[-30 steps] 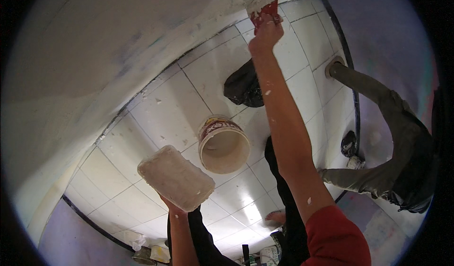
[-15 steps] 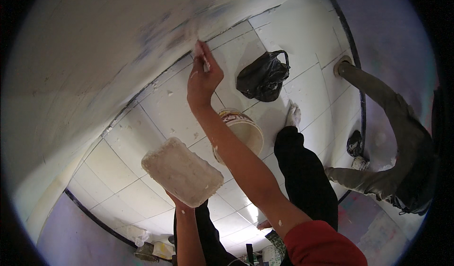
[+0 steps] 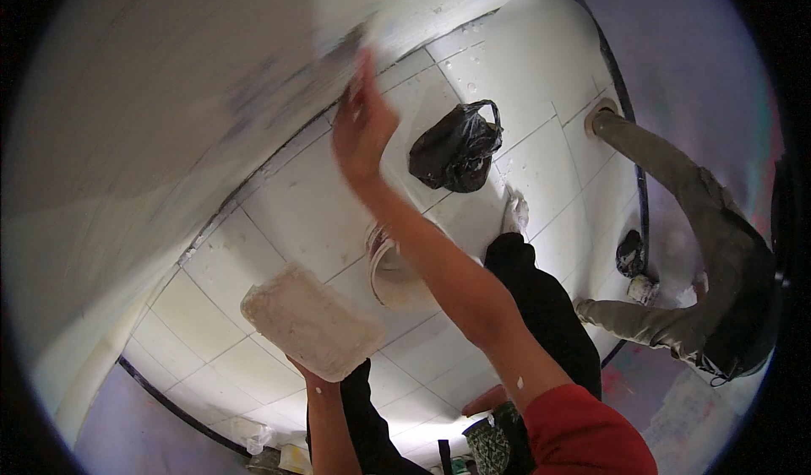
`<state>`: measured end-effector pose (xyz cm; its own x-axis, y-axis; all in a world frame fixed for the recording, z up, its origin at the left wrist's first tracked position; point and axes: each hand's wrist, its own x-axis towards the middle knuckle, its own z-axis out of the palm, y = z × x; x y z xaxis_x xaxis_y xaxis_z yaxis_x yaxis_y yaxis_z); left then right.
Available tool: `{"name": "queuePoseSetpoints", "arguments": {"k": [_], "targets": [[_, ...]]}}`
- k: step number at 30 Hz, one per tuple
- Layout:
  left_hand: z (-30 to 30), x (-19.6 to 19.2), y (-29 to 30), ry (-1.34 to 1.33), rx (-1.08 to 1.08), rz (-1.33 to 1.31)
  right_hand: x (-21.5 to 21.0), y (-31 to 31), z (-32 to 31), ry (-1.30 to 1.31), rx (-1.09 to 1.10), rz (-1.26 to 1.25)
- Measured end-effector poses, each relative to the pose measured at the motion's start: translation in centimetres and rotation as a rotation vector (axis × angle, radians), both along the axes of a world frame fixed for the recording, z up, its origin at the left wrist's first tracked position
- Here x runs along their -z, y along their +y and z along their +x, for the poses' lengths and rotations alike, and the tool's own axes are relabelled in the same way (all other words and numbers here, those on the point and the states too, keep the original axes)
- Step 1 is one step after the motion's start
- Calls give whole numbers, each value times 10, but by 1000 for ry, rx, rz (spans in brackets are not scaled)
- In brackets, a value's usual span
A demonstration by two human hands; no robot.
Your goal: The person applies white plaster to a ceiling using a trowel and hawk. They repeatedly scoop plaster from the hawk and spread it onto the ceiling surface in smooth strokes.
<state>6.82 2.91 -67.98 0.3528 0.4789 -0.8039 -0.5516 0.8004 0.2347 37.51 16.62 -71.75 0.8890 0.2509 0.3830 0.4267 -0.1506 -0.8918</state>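
The right hand (image 3: 361, 129) reaches up against the white plastered wall (image 3: 169, 95), blurred, so I cannot tell whether its grip is closed on anything. The left hand (image 3: 314, 380) has its grip clamped under a flat rectangular plaster-coated board (image 3: 309, 321), held level above the white tiled floor (image 3: 279, 213), near a white round bucket (image 3: 395, 271).

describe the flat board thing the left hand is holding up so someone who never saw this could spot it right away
Start from the white tiled floor that fills the middle of the view, then look lower left, left of the round bucket. There the left hand props up a rectangular plaster board from beneath. It is the only flat slab here, its top coated with rough whitish plaster.
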Motion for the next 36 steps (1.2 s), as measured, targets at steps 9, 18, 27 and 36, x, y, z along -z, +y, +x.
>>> {"name": "queuePoseSetpoints", "arguments": {"k": [9, 18, 27, 36], "targets": [[-8, 6, -13, 45, 2, 13, 2, -49, 120, 451, 43, 544], [-12, 7, -6, 72, 97, 154, 9, -4, 78, 408, 104, 330], [-23, 12, -3, 39, 20, 113, -18, -45, 62, 535, -21, 460], [-10, 15, -4, 108, 24, 53, 2, -30, 140, 511, 79, 510]]}}
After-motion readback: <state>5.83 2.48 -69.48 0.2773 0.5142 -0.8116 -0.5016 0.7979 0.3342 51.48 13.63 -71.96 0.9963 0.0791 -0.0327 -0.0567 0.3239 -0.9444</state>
